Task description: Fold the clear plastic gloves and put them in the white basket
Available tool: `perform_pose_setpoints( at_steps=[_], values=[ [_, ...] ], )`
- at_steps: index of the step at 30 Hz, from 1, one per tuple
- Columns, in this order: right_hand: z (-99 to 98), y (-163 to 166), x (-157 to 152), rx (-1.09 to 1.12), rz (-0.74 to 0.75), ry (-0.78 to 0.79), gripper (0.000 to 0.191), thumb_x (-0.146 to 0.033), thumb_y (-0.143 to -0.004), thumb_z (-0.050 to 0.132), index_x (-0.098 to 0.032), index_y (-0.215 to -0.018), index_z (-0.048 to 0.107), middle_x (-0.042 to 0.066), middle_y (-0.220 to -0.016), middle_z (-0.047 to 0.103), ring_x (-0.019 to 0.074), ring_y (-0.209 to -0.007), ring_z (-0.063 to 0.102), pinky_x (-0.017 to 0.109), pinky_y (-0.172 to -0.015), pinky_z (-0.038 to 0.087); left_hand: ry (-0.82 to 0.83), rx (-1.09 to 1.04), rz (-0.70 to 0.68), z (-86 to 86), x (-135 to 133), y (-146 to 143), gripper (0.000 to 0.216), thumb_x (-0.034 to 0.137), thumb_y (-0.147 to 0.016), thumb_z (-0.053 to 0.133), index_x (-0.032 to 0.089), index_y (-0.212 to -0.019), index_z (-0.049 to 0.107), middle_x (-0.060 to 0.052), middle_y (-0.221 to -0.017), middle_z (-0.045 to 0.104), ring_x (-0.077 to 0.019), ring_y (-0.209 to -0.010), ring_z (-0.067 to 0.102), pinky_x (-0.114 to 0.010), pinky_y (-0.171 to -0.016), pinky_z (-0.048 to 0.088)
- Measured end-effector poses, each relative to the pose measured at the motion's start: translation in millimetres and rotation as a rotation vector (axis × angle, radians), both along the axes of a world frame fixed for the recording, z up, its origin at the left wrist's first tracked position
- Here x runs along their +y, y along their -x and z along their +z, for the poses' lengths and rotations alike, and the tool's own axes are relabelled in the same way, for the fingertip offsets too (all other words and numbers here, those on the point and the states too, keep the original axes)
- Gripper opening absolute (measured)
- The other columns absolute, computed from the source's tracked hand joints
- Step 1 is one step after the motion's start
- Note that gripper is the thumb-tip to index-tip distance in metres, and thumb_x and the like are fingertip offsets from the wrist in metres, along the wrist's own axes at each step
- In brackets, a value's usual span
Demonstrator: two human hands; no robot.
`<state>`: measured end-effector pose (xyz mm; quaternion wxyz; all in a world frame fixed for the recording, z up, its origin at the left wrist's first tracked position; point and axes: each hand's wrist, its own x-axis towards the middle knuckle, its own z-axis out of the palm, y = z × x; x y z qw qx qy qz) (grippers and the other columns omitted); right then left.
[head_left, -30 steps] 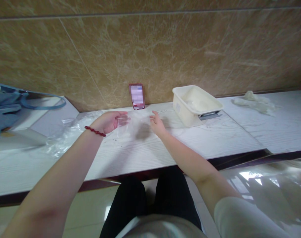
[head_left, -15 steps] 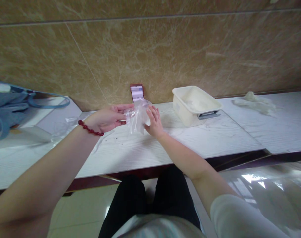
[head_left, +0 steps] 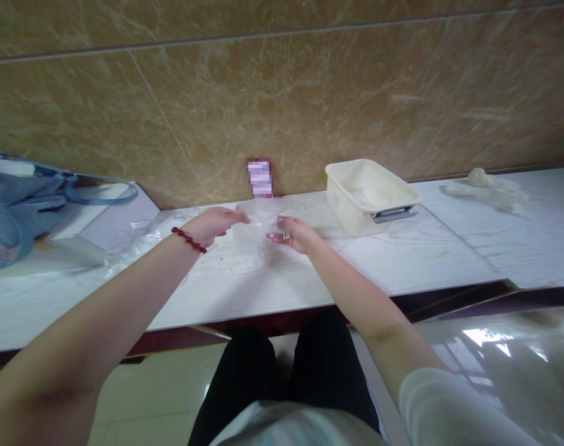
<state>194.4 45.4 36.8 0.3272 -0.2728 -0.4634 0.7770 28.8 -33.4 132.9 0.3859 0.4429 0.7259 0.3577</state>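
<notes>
Left of the cream bin [head_left: 356,214], a clear plastic bag [head_left: 256,235] is held up over the white counter [head_left: 416,266] between two bare hands; its edge farther from the bin is pinched by the left hand [head_left: 221,224], whose fingertips are brought nearly together on the film; a red beaded bracelet [head_left: 189,240] is worn at that wrist; the bag's side nearer the bin is met by the right hand [head_left: 296,235], its thumb and fingers parted in a loose curve, though whether the film is gripped there cannot be told; behind the bag, left of the bin, a phone [head_left: 260,178] is propped against the marbled wall [head_left: 309,105]; farther left of the bin, crumpled plastic [head_left: 137,241] is spread beside a white box [head_left: 72,255], on which a denim bag [head_left: 24,201] is set; right of the bin, well apart, a pale crumpled item [head_left: 490,191] is laid.
</notes>
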Motion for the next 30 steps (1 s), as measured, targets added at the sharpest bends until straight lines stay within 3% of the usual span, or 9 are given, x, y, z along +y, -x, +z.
perform_pose_setpoints(
  at_steps=[3,6,9,15,17,21,23,26,30],
  values=[
    [-6.0,4,-3,-0.018,0.193,0.255,0.019,-0.031,-0.085,0.036,-0.018,-0.083,0.049,0.005,-0.074,0.064,0.0141,-0.063,0.062,0.032,-0.063,0.051,0.099,-0.073,0.074,-10.8,8,3,0.014,0.021,-0.055,0.064,0.013,-0.066,0.058,-0.002,-0.063,0.058,-0.0117,-0.061,0.052,-0.020,-0.051,0.039],
    [-10.2,5,-5,0.032,0.278,0.371,0.031,-0.037,-0.087,0.026,-0.016,-0.087,0.049,0.006,-0.075,0.064,0.0149,-0.066,0.062,0.033,-0.064,0.051,0.127,-0.262,0.052,-14.5,10,4,0.003,0.015,-0.060,0.057,0.014,-0.062,0.054,-0.001,-0.058,0.057,-0.0113,-0.056,0.053,-0.023,-0.055,0.043],
    [-9.2,5,-9,0.085,0.271,0.400,0.039,-0.048,-0.085,0.024,-0.017,-0.089,0.048,0.007,-0.076,0.063,0.0162,-0.069,0.062,0.036,-0.067,0.050,0.146,-0.313,0.032,-13.9,10,6,0.006,0.011,-0.063,0.053,0.014,-0.058,0.051,-0.002,-0.056,0.056,-0.0113,-0.054,0.054,-0.025,-0.058,0.047],
    [-5.6,5,-13,0.158,0.264,0.378,0.062,-0.069,-0.075,0.015,-0.019,-0.095,0.046,0.008,-0.082,0.062,0.0208,-0.078,0.061,0.044,-0.070,0.047,0.083,-0.189,-0.064,-13.4,7,14,0.006,0.014,-0.066,0.054,0.015,-0.060,0.053,-0.002,-0.058,0.057,-0.0112,-0.054,0.053,-0.025,-0.057,0.046],
    [-6.8,6,-14,0.162,0.249,0.364,0.058,-0.067,-0.076,0.019,-0.020,-0.096,0.046,0.006,-0.080,0.062,0.0199,-0.077,0.061,0.043,-0.071,0.047,0.052,-0.119,-0.101,-11.8,5,15,0.004,0.017,-0.065,0.056,0.016,-0.062,0.054,-0.001,-0.058,0.057,-0.0111,-0.053,0.053,-0.023,-0.053,0.043],
    [-13.0,11,-13,0.157,0.177,0.309,0.022,-0.040,-0.081,0.043,-0.024,-0.094,0.047,0.000,-0.076,0.060,0.0140,-0.069,0.060,0.035,-0.071,0.048,0.041,-0.010,-0.205,-5.8,2,14,0.011,0.024,-0.062,0.062,0.018,-0.069,0.056,0.000,-0.060,0.058,-0.0109,-0.052,0.051,-0.019,-0.046,0.038],
    [-17.1,14,-12,0.149,0.141,0.271,0.017,-0.032,-0.078,0.050,-0.024,-0.092,0.047,-0.001,-0.078,0.059,0.0125,-0.069,0.059,0.033,-0.070,0.048,0.074,0.035,-0.235,-2.1,1,13,0.013,0.026,-0.061,0.062,0.019,-0.069,0.056,-0.002,-0.063,0.060,-0.0123,-0.055,0.052,-0.019,-0.046,0.038],
    [-22.7,18,-10,0.045,-0.047,0.172,0.027,-0.034,-0.073,0.055,-0.024,-0.096,0.044,0.001,-0.089,0.056,0.0120,-0.075,0.057,0.030,-0.069,0.048,0.101,0.146,-0.249,4.2,4,13,0.012,0.026,-0.061,0.063,0.019,-0.067,0.055,-0.003,-0.067,0.061,-0.0151,-0.062,0.054,-0.019,-0.049,0.039],
    [-26.5,21,-8,-0.169,-0.369,-0.083,0.051,-0.043,-0.067,0.057,-0.024,-0.111,0.036,0.006,-0.109,0.049,0.0143,-0.092,0.052,0.029,-0.074,0.045,0.012,0.413,-0.234,13.3,11,13,0.012,0.022,-0.057,0.065,0.019,-0.056,0.054,-0.001,-0.056,0.054,-0.0175,-0.068,0.052,-0.019,-0.054,0.037]
  ],
)
